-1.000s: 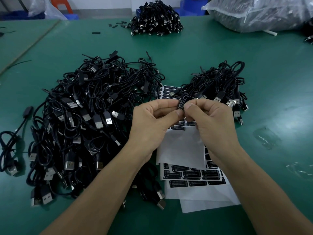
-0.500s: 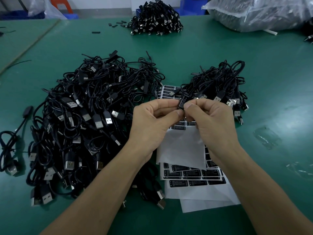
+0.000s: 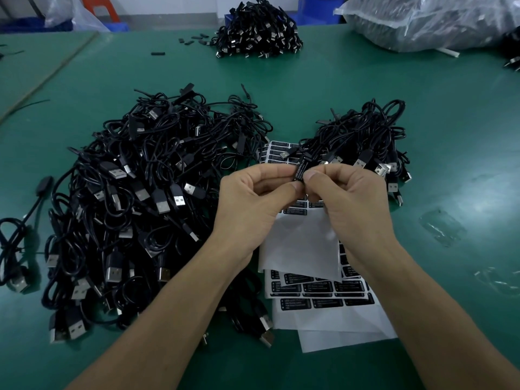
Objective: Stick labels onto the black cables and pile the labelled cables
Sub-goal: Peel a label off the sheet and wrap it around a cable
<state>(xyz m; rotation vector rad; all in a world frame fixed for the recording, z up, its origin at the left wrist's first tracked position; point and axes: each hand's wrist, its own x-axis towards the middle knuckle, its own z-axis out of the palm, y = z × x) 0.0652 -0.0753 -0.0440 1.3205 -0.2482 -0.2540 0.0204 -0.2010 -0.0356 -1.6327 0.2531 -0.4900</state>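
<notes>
Both hands meet above the label sheets. My left hand (image 3: 253,204) and my right hand (image 3: 349,201) pinch one small black cable controller (image 3: 301,169) between thumbs and forefingers; a black label with white print lies along its face. A big heap of black USB cables (image 3: 140,209) spreads at the left. A smaller pile of black cables (image 3: 363,142) sits just beyond my right hand. White sheets of black labels (image 3: 318,299) lie under my wrists, some rows peeled bare.
The green table (image 3: 450,136) holds a third cable pile (image 3: 256,29) at the far centre and a clear plastic bag of goods (image 3: 427,21) at the far right. A lone looped cable (image 3: 17,243) lies at the left edge. Clear plastic scraps (image 3: 441,226) lie at the right.
</notes>
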